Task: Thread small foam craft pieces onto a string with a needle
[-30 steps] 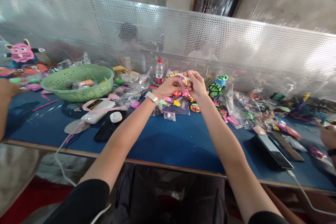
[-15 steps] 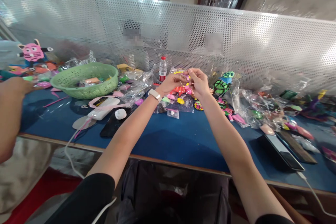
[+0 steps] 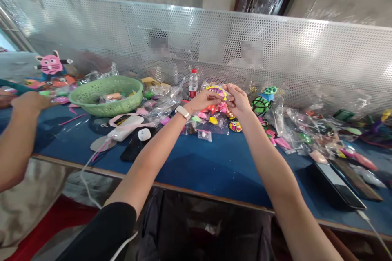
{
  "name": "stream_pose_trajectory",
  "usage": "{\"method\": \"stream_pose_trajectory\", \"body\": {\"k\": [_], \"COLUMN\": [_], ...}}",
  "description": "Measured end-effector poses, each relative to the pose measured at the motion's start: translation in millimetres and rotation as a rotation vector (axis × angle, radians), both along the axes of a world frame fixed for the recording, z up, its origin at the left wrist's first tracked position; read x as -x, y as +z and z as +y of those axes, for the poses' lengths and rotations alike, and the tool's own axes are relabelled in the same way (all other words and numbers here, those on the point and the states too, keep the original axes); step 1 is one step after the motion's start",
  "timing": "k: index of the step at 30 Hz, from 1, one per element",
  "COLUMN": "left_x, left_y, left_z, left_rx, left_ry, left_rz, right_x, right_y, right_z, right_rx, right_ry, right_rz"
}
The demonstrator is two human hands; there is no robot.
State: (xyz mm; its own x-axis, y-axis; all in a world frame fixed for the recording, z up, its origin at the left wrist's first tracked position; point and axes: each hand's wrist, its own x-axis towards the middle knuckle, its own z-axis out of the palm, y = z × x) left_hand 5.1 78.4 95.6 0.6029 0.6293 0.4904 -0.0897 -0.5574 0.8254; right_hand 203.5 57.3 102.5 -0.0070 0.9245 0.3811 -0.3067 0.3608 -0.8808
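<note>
My left hand (image 3: 204,100), with a white band on its wrist, is pinched closed above the middle of the table. My right hand (image 3: 239,98) meets it fingertip to fingertip, also closed. A thin pale loop (image 3: 229,99) shows between the fingers; its kind is too small to tell. Behind the hands is a yellow-edged purple clay piece (image 3: 218,90), partly covered by them. Red and pink clay figures (image 3: 223,108) lie just beneath. Close by are a yellow clay piece (image 3: 213,120), a round patterned clay piece (image 3: 235,126) and a small clear bag (image 3: 204,135).
A green basket (image 3: 105,108) and a red-capped bottle (image 3: 193,83) stand at the back. A turtle figure (image 3: 261,104) sits right. Phones (image 3: 337,185), a white power bank (image 3: 125,127) and an earbud case (image 3: 144,134) lie about. Another person's arm (image 3: 21,134) reaches in from the left.
My hands stay together at the same spot, with small finger shifts around the loop. The view has turned slightly left. The other person's arm at the left shows more fully.
</note>
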Motion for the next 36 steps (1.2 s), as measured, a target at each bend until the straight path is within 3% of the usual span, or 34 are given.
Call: {"method": "stream_pose_trajectory", "body": {"k": [4,8,15,21,27,31,36], "left_x": [-8.9,-16.3,-20.5,-25.3,-43.0,-51.7,-57.3], "left_y": [2.3,4.1,5.8,-3.8,-12.6,-11.3,-8.5], "left_z": [-8.4,-10.9,-8.8,-11.1,-23.1,-30.9,-27.6], "left_rx": [0.006,0.014,-0.126,-0.386,-0.643,-0.574,-0.339], "left_ry": [-0.129,-0.091,0.13,0.609,0.719,0.814,0.731], "left_rz": [-0.026,-0.059,-0.031,-0.21,-0.036,0.006,-0.028], "right_x": [-3.0,1.8,3.0,-2.9,0.4,4.8,6.7], "right_y": [-3.8,-5.3,0.5,-1.4,-3.6,-1.5,-4.2], "right_z": [4.6,3.8,-0.2,4.0,2.0,-4.0,-2.0], "right_rx": [0.082,0.072,-0.147,-0.367,-0.458,-0.467,-0.454], "right_ry": [0.066,0.077,-0.168,-0.418,-0.53,-0.551,-0.552], "right_rz": [0.028,-0.027,-0.037,-0.105,-0.166,-0.157,-0.17]}}
